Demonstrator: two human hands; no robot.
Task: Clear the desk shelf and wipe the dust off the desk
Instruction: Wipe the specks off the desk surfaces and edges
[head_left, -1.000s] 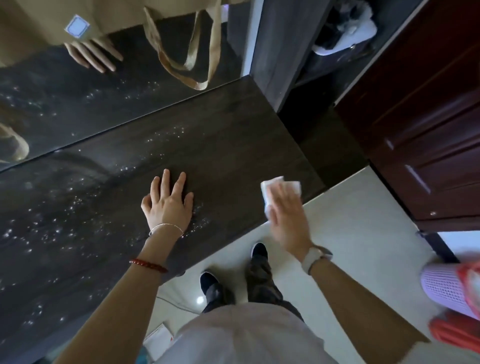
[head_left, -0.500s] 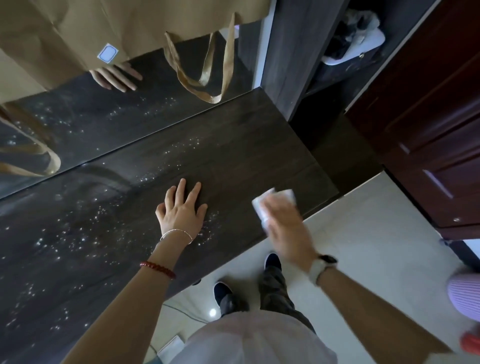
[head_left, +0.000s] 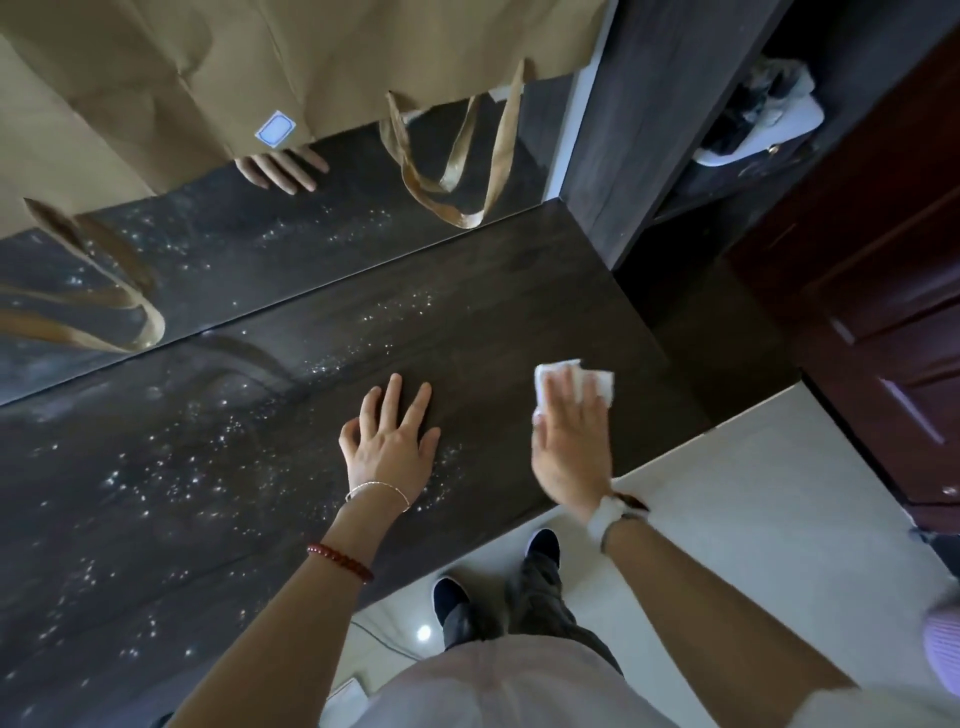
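Note:
The dark wooden desk (head_left: 493, 312) fills the middle of the head view, speckled with pale dust on its left and centre. My left hand (head_left: 389, 447) rests flat on the desk with fingers spread. To its right, my right hand (head_left: 569, 441) presses a white tissue (head_left: 597, 382) onto the desk near the front right corner, fingers straight over it. A glossy dark back panel (head_left: 208, 249) behind the desk mirrors my fingers.
A brown paper bag (head_left: 260, 67) with looped handles hangs over the back panel. A dark upright panel (head_left: 649, 130) and a maroon cabinet (head_left: 883, 286) stand at the right. Pale floor tiles (head_left: 753, 493) and my shoes lie below the desk's front edge.
My right hand has slid the tissue a little across the desk's right part. My left hand stays flat in place. The camera has tilted so more of the paper bag shows.

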